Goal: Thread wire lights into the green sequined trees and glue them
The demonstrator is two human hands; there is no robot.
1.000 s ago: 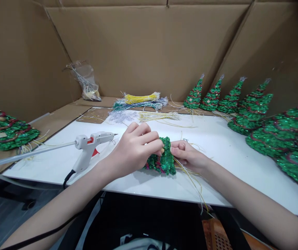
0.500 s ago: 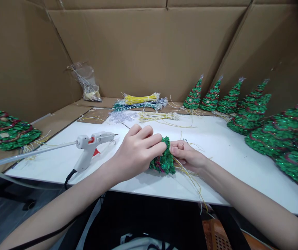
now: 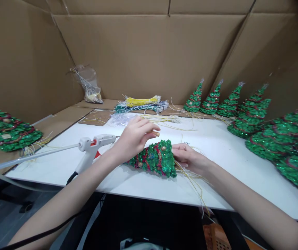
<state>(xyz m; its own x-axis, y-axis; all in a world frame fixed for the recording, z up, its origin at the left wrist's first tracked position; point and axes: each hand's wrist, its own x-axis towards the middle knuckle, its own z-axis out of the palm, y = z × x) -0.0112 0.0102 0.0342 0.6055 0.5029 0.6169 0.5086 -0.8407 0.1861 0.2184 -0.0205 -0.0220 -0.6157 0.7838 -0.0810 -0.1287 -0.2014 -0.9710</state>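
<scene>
A small green glitter tree [image 3: 155, 158] with red garland lies on its side on the white board [image 3: 224, 163], its base towards the right. My right hand [image 3: 187, 157] grips the base end, where thin yellow wires [image 3: 194, 182] trail out over the board's front edge. Just above the tree's left part hovers my left hand [image 3: 134, 139], fingers spread and off the tree, holding nothing that I can see.
A white glue gun [image 3: 93, 149] stands left of my hands, its cord dropping off the front edge. Bundles of yellow, green and silver wires [image 3: 141, 103] lie at the back. Finished trees [image 3: 253, 114] line the right side, and one more tree [image 3: 7, 130] lies at the left.
My left hand has let go of the tree and lifted towards the back, uncovering it. The tree now lies stretched out to the left. My right hand stays at its base.
</scene>
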